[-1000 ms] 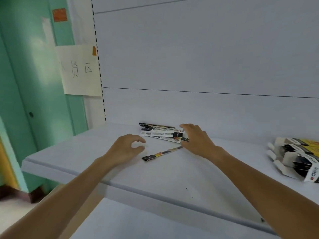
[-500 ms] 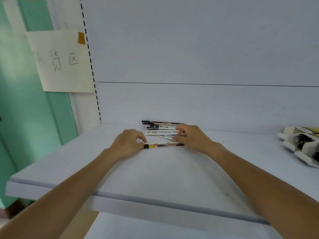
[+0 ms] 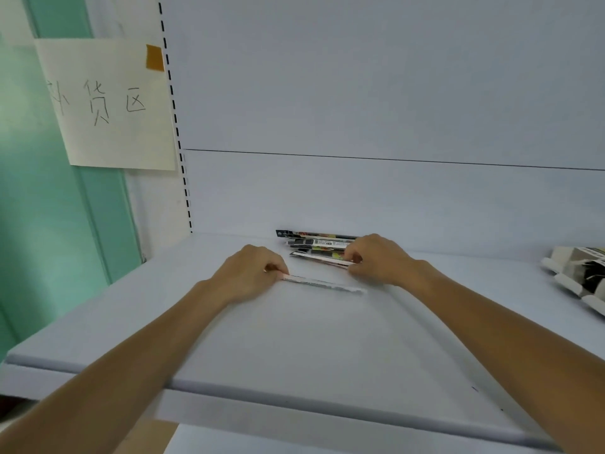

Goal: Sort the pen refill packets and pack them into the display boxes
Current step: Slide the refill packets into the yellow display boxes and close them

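**A:** Where are the refill packets?

**B:** Just above the centre of the frame, on the pale shelf [image 3: 294, 348]. A pile of packets [image 3: 316, 240] lies at the back of it, close to the rear panel [image 3: 360, 109], with the long sides running left to right. One loose packet [image 3: 324, 285] lies flat in front of the pile and apart from it, tilted slightly down to the right.

**A:** And the hands?

**B:** The left hand [image 3: 250, 273] is at the loose packet's left end. Its fingers are curled under and the fingertips pinch that end against the thumb. The right hand [image 3: 376, 260] is at the right end of the pile, knuckles up and fingers bent in. It pinches the tip of the front packet [image 3: 322, 258], the nearest one in the pile. Both forearms come up from the bottom corners of the frame.

**A:** The display boxes?

**B:** At the right edge, well apart from both hands — a cluster of display boxes [image 3: 579, 273] lying on their sides with their flaps splayed out. I cannot tell what is inside them.

**A:** What else is there?

**B:** A paper sign [image 3: 108, 106] in the upper left has handwritten characters and a piece of orange tape [image 3: 154, 57] at its top corner. It hangs beside the slotted upright [image 3: 178, 136] of the shelving — and a green wall [image 3: 42, 224] fills the left edge.
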`<action>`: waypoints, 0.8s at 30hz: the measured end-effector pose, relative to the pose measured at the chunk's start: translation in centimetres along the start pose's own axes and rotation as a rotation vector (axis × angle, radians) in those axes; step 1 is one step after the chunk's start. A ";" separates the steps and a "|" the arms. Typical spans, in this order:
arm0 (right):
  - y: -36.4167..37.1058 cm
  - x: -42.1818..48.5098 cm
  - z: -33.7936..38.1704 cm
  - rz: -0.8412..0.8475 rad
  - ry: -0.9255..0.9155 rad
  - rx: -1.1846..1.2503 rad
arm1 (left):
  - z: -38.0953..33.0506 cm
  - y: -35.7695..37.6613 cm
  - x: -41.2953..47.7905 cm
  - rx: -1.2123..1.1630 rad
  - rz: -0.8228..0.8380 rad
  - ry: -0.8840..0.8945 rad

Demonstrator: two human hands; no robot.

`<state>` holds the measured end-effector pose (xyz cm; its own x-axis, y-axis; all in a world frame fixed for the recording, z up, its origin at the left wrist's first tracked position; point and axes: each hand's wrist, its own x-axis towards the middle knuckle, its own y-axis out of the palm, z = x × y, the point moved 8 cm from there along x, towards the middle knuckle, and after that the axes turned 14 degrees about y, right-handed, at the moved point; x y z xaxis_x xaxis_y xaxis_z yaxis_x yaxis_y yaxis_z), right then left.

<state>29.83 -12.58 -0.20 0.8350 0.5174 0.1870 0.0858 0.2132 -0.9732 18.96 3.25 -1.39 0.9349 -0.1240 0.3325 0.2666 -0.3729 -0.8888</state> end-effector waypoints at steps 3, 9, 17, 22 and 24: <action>-0.7 0.2 -0.5 0.004 0.059 0.132 | 0.3 -0.3 -0.3 -0.069 0.005 0.021; -3.3 -0.5 1.1 0.025 0.044 0.548 | -0.6 -1.0 -0.4 -0.311 -0.077 -0.045; -4.2 -1.9 5.7 0.076 0.102 0.886 | -3.3 -0.8 1.2 -0.559 -0.157 -0.111; -5.9 -2.0 0.4 -0.283 0.242 0.200 | -1.2 -1.5 -0.8 -0.183 -0.048 -0.046; -3.9 -1.9 -1.7 -0.182 0.300 0.040 | -0.2 -0.5 -1.4 -0.090 0.100 -0.038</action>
<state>28.86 -15.80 3.05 0.9312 0.2024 0.3031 0.2312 0.3149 -0.9205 17.46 3.41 -1.32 0.9643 -0.1307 0.2301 0.1511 -0.4419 -0.8842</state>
